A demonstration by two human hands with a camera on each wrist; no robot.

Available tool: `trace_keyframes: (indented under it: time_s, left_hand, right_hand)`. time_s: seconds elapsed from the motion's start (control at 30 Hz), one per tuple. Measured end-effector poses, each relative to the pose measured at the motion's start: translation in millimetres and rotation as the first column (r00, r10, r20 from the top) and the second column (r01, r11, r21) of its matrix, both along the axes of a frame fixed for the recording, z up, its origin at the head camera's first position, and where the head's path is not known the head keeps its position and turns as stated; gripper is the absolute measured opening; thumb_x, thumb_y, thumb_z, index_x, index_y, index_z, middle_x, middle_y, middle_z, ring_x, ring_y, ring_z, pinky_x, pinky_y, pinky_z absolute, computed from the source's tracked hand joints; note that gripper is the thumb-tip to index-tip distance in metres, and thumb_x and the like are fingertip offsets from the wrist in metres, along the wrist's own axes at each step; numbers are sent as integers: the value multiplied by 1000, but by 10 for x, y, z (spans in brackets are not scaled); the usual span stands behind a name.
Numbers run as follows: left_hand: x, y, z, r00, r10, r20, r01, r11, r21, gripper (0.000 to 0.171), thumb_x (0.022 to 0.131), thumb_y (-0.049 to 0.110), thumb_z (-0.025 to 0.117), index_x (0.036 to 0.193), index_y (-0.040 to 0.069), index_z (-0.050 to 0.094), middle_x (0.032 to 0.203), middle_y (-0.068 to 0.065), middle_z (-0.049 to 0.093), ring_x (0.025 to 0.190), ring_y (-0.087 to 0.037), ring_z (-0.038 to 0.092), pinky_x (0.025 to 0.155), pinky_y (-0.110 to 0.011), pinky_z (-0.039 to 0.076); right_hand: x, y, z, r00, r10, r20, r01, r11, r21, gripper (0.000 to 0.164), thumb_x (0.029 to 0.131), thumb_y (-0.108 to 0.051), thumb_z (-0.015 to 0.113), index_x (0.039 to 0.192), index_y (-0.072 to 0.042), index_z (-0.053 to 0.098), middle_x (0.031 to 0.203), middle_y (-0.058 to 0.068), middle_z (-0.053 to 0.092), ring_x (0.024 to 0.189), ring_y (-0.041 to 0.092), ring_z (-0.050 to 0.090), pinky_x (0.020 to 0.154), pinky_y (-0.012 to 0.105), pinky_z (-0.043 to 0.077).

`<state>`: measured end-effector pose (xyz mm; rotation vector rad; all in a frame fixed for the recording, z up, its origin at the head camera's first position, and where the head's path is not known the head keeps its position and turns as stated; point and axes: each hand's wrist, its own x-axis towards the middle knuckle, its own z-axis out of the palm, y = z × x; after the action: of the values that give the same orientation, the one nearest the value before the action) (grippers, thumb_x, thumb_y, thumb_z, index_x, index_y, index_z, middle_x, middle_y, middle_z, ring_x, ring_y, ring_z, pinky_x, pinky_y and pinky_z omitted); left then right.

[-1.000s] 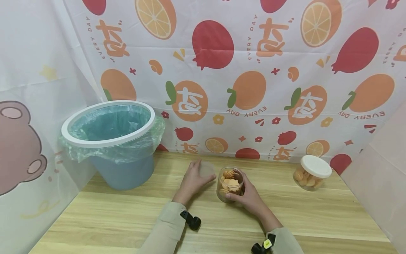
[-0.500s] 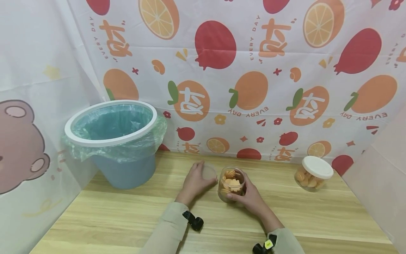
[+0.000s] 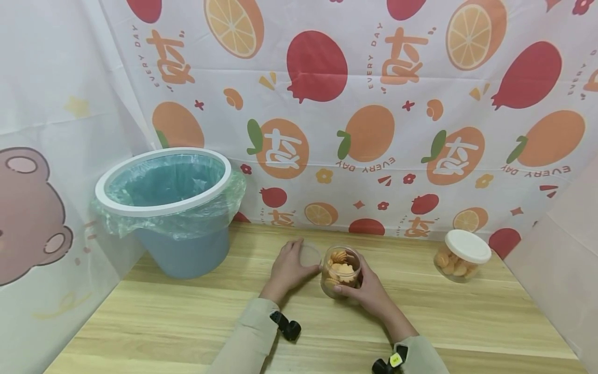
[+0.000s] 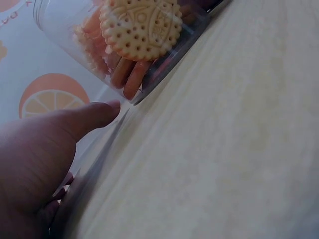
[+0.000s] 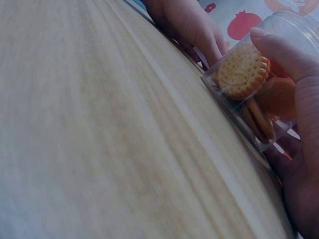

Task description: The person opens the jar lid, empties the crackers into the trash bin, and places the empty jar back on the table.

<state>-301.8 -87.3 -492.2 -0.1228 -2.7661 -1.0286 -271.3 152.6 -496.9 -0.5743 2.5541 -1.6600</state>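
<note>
My right hand (image 3: 366, 291) grips a clear jar (image 3: 327, 288) of cookies by its side, thumb in front and fingers behind. The jar is uncovered and stands upright on the table. A round cookie (image 5: 242, 74) with small holes shows through its wall in the right wrist view. Just left of the jar, my left hand (image 3: 287, 267) holds a pale, see-through round lid (image 3: 310, 255), with thumb and fingers at its edge. In the left wrist view the left thumb (image 4: 94, 114) points at the base of the jar, and the lid is hidden.
A blue-grey bin (image 3: 187, 252) with a white ring (image 3: 135, 210) and a green plastic liner (image 3: 221, 208) stands at the left. On the right is a second cookie jar (image 3: 450, 264) with a white lid (image 3: 468, 246). A fruit-print cloth (image 3: 322, 197) backs the wooden table (image 3: 196, 317).
The left hand and the pale lid have shifted slightly to the right, close to the jar. The right hand still grips the jar in the same place. The head view has moved a little.
</note>
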Motion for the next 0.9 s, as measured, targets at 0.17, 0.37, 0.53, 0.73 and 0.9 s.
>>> trace_keyframes:
  time_s: [0.17,0.37,0.53,0.73,0.9]
  left_hand:
    - [3,2,3,1000,-1,1,1,1000,-14,105,71,58,84,152,5,43,146,-20,52,134,-37,51,109,-53,44]
    - [10,0,2,1000,-10,-13,10,999,-37,106,71,57,85,151,1,43,144,-21,52,132,-38,52,109,-53,45]
    - [23,-3,21,1000,-15,-8,14,999,-37,107,72,57,85,151,-1,42,146,-23,51,134,-39,51,111,-53,43]
    - [23,-3,21,1000,-18,2,18,999,-40,108,71,57,85,151,0,41,148,-22,49,136,-39,49,113,-53,42]
    - [27,-7,20,1000,-18,1,18,999,-36,110,70,56,86,152,-1,40,149,-23,49,138,-39,48,113,-53,41]
  right_hand:
    - [7,-1,10,1000,-2,3,2,1000,-7,96,80,-29,86,156,-38,28,155,2,45,145,24,42,117,32,34]
    - [9,-9,14,1000,-2,-6,1,1000,-3,95,80,-29,86,155,-39,29,156,2,45,146,24,41,117,31,33]
    - [10,-18,15,1000,-3,-5,3,1000,-3,95,80,-28,87,155,-38,29,158,2,44,147,24,41,117,29,33]
    - [11,-10,21,1000,-5,-2,5,1000,1,95,81,-28,86,156,-37,29,158,2,43,146,24,41,115,29,35]
    - [12,-8,10,1000,-5,-8,5,1000,7,94,81,-29,86,155,-38,29,157,2,43,146,24,41,114,25,35]
